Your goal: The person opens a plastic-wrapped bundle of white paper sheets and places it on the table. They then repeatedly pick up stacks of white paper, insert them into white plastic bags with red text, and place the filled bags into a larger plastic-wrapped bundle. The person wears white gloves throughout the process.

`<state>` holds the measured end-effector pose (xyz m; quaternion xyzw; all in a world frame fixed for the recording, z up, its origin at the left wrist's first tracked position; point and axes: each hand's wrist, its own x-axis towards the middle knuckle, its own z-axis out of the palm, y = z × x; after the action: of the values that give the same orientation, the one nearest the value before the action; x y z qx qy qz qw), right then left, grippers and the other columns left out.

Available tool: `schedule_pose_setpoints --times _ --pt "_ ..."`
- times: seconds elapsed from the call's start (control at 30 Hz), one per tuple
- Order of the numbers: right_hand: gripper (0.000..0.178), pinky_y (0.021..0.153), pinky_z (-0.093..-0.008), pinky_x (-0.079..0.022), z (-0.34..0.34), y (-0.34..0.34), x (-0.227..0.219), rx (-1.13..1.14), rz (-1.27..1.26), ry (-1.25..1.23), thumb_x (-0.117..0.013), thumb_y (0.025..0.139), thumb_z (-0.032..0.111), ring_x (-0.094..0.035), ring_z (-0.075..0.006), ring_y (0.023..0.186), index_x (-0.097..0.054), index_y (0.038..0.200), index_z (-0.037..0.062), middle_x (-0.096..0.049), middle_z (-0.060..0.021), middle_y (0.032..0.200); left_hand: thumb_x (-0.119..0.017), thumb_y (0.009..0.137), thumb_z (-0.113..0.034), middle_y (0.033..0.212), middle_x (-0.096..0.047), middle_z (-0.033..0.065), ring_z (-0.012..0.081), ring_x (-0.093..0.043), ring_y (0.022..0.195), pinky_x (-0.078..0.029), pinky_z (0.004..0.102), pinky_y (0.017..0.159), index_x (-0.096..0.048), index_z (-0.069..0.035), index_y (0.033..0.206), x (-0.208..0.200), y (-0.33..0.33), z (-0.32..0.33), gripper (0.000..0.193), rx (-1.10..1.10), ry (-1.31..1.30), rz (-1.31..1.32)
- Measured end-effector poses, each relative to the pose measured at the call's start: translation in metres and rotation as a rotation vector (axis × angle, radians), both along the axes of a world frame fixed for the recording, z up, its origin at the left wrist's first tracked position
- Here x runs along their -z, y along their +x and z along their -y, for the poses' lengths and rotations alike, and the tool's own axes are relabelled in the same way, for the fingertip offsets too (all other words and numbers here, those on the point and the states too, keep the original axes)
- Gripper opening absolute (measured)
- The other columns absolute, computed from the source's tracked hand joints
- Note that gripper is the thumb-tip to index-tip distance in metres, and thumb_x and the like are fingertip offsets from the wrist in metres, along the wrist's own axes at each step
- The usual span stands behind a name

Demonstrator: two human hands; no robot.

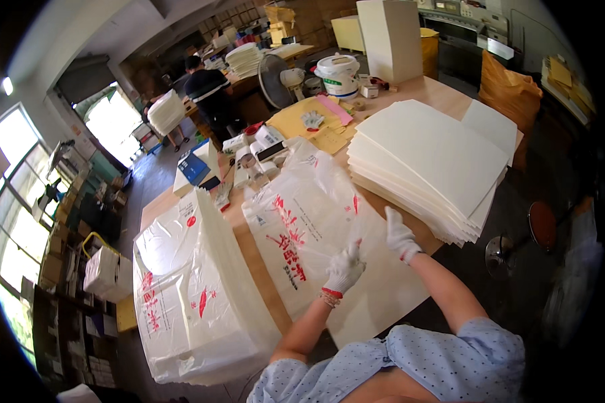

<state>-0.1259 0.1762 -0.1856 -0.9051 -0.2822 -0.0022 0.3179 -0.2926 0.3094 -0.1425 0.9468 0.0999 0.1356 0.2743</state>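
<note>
A clear plastic bag point(309, 215) with red print lies spread on the wooden table point(444, 94) in front of me. My left hand point(345, 267), in a white knit glove, pinches the bag's near edge. My right hand point(399, 234), gloved too, grips the same edge a little further right. A tall stack of cream paper sheets point(430, 161) lies just beyond my right hand. At my left stands a filled, bagged bundle of sheets point(195, 295) with the same red print.
Tape rolls point(252, 161), yellow envelopes point(309, 121), a white bucket point(337, 75), a desk fan point(273, 79) and a tall white block point(390, 40) crowd the far table. A stool point(541, 225) stands at right. People work further back left among paper stacks.
</note>
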Motion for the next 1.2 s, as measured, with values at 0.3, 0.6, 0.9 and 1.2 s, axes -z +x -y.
schedule_pose_setpoints --times 0.3,0.6,0.9,1.2 --pt "0.062 0.089 -0.0493 -0.044 -0.032 0.064 0.041 -0.170 -0.289 -0.446 -0.040 0.087 0.019 -0.057 -0.0412 0.103 -0.018 0.145 0.0149 -0.056 -0.0246 0.116 -0.048 0.090 -0.012 0.088 -0.052 0.0015 0.0169 -0.051 0.082 -0.046 0.0328 0.075 -0.035 -0.005 0.135 0.182 -0.107 -0.171 0.048 -0.661 -0.214 0.257" --pt "0.074 0.073 -0.0476 -0.046 0.132 -0.036 0.000 -0.594 -0.362 -0.283 -0.046 0.085 0.012 -0.060 -0.0420 0.077 -0.003 0.146 0.0025 -0.057 -0.0342 0.097 -0.044 0.092 -0.029 0.088 -0.057 0.0101 0.0276 -0.055 0.083 -0.043 0.0419 0.075 -0.047 -0.005 0.107 0.053 -0.235 0.045 0.029 -0.830 -0.587 -0.212" --pt "0.025 0.055 -0.0471 -0.046 0.200 -0.108 0.025 -0.370 -0.059 -0.060 -0.052 0.086 0.026 -0.059 -0.0378 0.065 -0.056 0.102 0.0075 -0.060 -0.0206 0.075 -0.057 0.078 -0.003 0.073 -0.054 0.0093 0.0195 -0.052 0.067 -0.044 0.0315 0.063 -0.056 -0.003 0.081 0.098 -0.292 0.140 0.003 -0.772 -0.512 0.031" --pt "0.047 0.091 -0.0366 -0.045 0.181 -0.088 0.090 -0.199 -1.626 0.587 -0.060 0.087 0.024 -0.055 -0.0199 0.107 -0.048 0.125 -0.0007 -0.057 -0.0109 0.119 -0.050 0.067 0.008 0.067 -0.049 0.0101 0.0245 -0.052 0.061 -0.042 0.0328 0.055 -0.050 -0.003 0.069 -0.059 -0.199 0.059 0.011 -0.297 -0.192 0.382"
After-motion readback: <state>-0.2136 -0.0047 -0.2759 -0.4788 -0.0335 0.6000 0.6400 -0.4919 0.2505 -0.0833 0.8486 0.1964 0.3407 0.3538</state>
